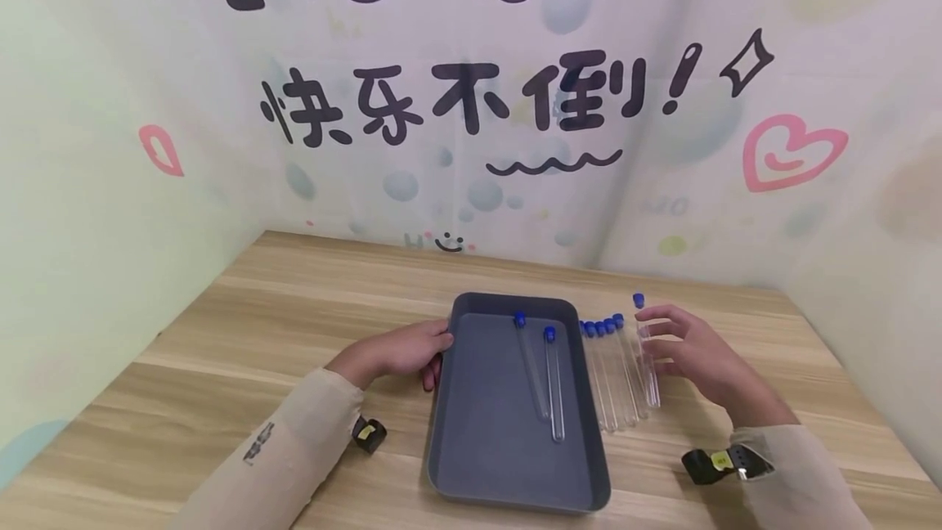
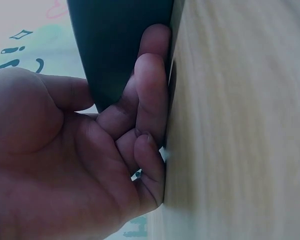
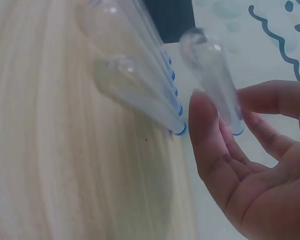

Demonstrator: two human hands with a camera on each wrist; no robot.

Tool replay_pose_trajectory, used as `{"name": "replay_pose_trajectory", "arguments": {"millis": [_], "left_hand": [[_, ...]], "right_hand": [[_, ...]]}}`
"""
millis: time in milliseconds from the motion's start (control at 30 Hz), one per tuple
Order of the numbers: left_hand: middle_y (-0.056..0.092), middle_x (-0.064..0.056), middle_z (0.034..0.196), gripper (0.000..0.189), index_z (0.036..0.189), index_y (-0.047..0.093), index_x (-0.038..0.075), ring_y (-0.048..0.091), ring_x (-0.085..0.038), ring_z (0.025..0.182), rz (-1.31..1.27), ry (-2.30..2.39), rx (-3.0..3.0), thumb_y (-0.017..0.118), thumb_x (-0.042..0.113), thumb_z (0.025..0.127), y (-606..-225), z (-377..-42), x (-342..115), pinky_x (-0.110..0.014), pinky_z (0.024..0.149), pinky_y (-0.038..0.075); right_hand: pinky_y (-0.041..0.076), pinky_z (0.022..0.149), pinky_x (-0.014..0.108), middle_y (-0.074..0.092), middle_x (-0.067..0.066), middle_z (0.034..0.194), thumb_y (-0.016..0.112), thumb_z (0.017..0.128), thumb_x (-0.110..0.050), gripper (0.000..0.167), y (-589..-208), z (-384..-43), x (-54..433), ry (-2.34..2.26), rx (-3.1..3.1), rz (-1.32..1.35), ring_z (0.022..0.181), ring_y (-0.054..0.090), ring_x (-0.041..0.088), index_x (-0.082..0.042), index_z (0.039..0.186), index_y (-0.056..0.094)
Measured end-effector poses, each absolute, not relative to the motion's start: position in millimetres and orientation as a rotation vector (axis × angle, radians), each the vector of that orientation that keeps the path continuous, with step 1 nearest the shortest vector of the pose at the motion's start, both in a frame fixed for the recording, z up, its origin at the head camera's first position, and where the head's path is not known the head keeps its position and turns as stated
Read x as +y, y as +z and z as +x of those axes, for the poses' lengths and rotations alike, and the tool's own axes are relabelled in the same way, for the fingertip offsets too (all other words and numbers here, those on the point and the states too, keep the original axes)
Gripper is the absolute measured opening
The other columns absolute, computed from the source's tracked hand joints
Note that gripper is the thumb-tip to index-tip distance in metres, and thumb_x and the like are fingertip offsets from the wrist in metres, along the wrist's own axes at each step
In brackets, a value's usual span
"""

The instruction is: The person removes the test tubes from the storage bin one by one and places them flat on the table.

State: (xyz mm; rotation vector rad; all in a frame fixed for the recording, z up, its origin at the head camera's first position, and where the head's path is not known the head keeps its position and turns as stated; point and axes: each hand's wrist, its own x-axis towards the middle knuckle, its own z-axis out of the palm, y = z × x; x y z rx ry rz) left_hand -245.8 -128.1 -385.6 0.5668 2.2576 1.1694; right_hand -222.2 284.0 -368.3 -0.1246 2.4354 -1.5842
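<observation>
A dark grey rectangular tray (image 1: 482,448) lies on the table, with two clear, blue-capped test tubes (image 1: 555,399) inside it. At the tray's left side my left hand (image 1: 408,348) grips the wall, thumb at the rim; the left wrist view shows its other fingers curled low against the outer wall (image 2: 120,45), close to the tabletop. My right hand (image 1: 692,350) pinches one blue-capped test tube (image 3: 217,75) between thumb and fingers, capped end away from me. Just left of it, several similar test tubes (image 1: 614,383) lie side by side along the tray's right edge.
The wooden table (image 1: 294,293) extends around the tray to both sides. A printed cloth (image 1: 441,195) with dark lettering hangs right behind the table's back edge. Black straps with small devices sit at the left wrist (image 1: 370,435) and the right wrist (image 1: 724,463).
</observation>
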Motion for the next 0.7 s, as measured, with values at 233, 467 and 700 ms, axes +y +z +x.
{"name": "replay_pose_trajectory", "arguments": {"millis": [233,467,700], "left_hand": [[0.058,-0.009,0.073,0.039,0.144,0.043,0.005,0.059,-0.019,0.057,0.572,1.181,2.247,0.027,0.015,0.109,-386.0,-245.3,-128.1,-0.032,0.06,0.054],[0.058,-0.009,0.072,0.039,0.143,0.043,0.004,0.058,-0.019,0.057,0.576,1.192,2.244,0.026,0.015,0.109,-386.4,-245.3,-128.6,-0.032,0.06,0.054],[0.057,-0.009,0.072,0.039,0.143,0.043,0.005,0.058,-0.019,0.056,0.58,1.19,2.239,0.026,0.014,0.109,-386.8,-245.6,-127.5,-0.032,0.059,0.054]], "right_hand": [[0.058,0.076,0.032,0.05,0.032,0.129,0.057,0.097,-0.002,0.043,-373.6,-224.1,286.5,-1.535,2.465,-0.099,0.089,0.064,0.018,0.007,0.135,0.04],[0.058,0.075,0.033,0.051,0.034,0.13,0.058,0.097,-0.004,0.042,-378.9,-224.8,286.9,-1.422,2.527,-0.117,0.091,0.063,0.022,0.004,0.135,0.045],[0.059,0.074,0.032,0.054,0.032,0.125,0.06,0.092,0.001,0.045,-381.5,-224.2,287.2,-1.389,2.523,-0.131,0.089,0.064,0.021,0.006,0.134,0.047]]}}
